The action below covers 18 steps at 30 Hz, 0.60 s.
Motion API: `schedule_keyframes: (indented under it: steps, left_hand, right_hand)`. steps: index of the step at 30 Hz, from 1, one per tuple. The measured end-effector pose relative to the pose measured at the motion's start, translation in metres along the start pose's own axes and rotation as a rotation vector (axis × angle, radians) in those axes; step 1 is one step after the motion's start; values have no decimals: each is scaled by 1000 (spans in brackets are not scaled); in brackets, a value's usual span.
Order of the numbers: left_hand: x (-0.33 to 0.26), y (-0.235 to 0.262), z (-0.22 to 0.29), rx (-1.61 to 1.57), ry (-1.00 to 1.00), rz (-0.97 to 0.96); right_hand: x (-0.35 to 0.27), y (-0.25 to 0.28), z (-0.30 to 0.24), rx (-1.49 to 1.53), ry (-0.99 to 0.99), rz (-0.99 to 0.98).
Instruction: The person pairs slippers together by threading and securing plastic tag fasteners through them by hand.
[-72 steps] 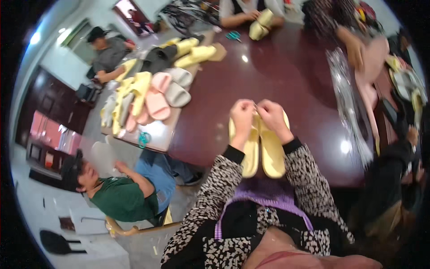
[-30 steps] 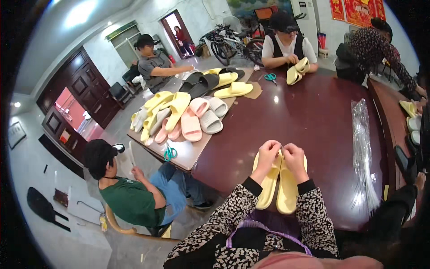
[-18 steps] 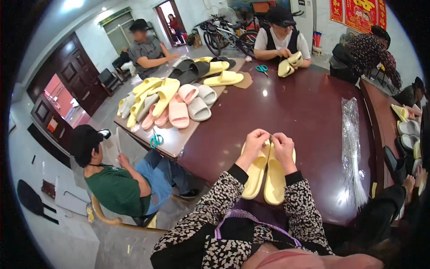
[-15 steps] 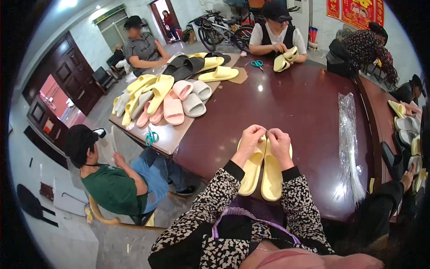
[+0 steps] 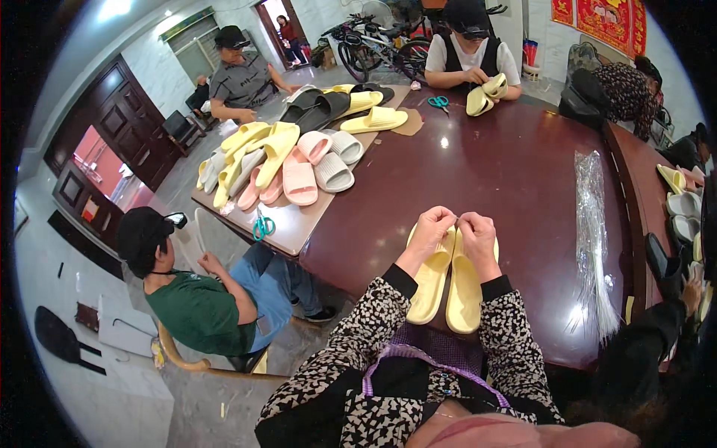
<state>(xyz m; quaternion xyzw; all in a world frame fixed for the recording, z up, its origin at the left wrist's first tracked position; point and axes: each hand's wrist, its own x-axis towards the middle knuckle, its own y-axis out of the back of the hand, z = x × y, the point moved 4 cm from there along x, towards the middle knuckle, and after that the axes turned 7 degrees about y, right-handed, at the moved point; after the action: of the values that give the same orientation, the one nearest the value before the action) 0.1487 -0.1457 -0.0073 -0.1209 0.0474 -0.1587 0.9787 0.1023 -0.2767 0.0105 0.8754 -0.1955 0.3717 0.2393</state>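
Observation:
A pair of yellow slippers lies side by side at the table's near edge, the left slipper (image 5: pixel 427 299) and the right slipper (image 5: pixel 464 297) with their heels toward me. Over their far ends, my left hand (image 5: pixel 432 233) and my right hand (image 5: pixel 478 237) meet above the gap between the two. Both hands are closed, thumbs and fingers pinched with the tips almost touching. Whatever the fingertips pinch is too small to make out. My hands and wrists cover the straps and much of the slippers' far part.
To the right lies a bundle of thin clear strips (image 5: pixel 594 246) in plastic. Pink, grey, black and yellow slippers (image 5: pixel 299 179) are heaped at the far left, near teal scissors (image 5: pixel 263 226). More scissors (image 5: pixel 439 102) lie at the back. Co-workers sit around; one holds yellow slippers (image 5: pixel 485 95).
The whole view has shifted slightly. My hands keep their pinch over the slippers, with only small finger movement. At the far left, a co-worker's head and arms have moved.

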Motion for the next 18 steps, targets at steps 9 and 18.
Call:
schedule_keyframes:
  steps: [9,18]
  left_hand:
    - [0,-1,4,25,53,-98]
    - [-2,1,1,-33,47,-63]
  right_hand:
    - [4,1,-5,53,6,-12]
    - [5,2,-16,89,-94,-16]
